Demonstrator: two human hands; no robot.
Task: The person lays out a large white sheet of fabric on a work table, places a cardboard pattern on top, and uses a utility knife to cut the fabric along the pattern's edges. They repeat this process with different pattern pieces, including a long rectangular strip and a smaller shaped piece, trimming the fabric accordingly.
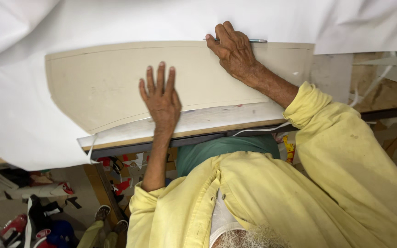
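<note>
Cardboard template (116, 87): one flat piece of beige-grey card, long and gently curved like a wide arc, its upper and lower edges bowed and its left end cut at a slant; a thin drawn line runs just inside its border.
Where it lies: on top of the white sheet (19, 124), which covers the worktable (161, 140) and hangs off its near left corner.
Left hand (161, 98): one, laid flat on the lower middle of the template — fingers spread and pointing away from the body, palm pressing down, holding nothing.
Right hand (233, 48): one, at the template's upper edge, fingers curled around a slim pen (257, 41) whose pale metallic end sticks out to the right.
Pen: one, lying along the template's top edge under the right hand.
White sheet: at least two overlapping layers show at the top right — how many in all I cannot tell.
Sleeves: two, pale yellow (341, 151), pushed up above the wrists.
Floor below the table: scattered red and white scraps (122, 172).
</note>
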